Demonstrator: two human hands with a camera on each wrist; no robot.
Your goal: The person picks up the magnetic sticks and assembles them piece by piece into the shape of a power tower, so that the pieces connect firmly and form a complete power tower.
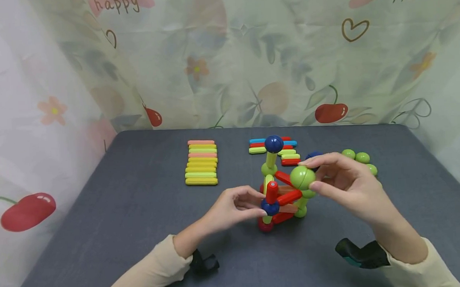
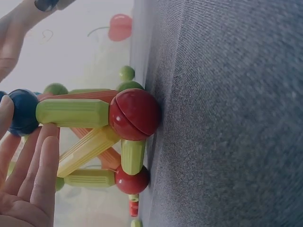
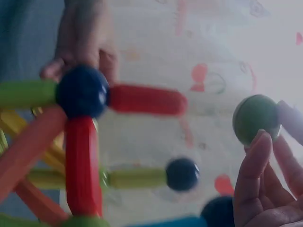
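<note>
A frame of coloured rods and balls (image 1: 289,197) stands on the table between the hands. My left hand (image 1: 232,205) grips the blue ball (image 1: 270,207) at its near upper corner, thumb on one side and fingers on the other. From that ball a red rod (image 1: 272,192) points up; its tip is bare. Between thumb and fingers, my right hand (image 1: 349,185) pinches a green ball (image 1: 302,177). The right wrist view shows this green ball (image 3: 255,119) apart from the frame. A taller yellow-green rod (image 1: 271,160) carries a dark blue ball (image 1: 274,144) at the back.
Yellow, pink and green rods (image 1: 201,164) lie in a column behind the left hand. Shorter blue, red and green rods (image 1: 257,145) lie behind the frame. Several green balls (image 1: 362,158) and a blue ball (image 1: 314,155) rest at the back right. A printed curtain (image 1: 227,75) hangs behind the table.
</note>
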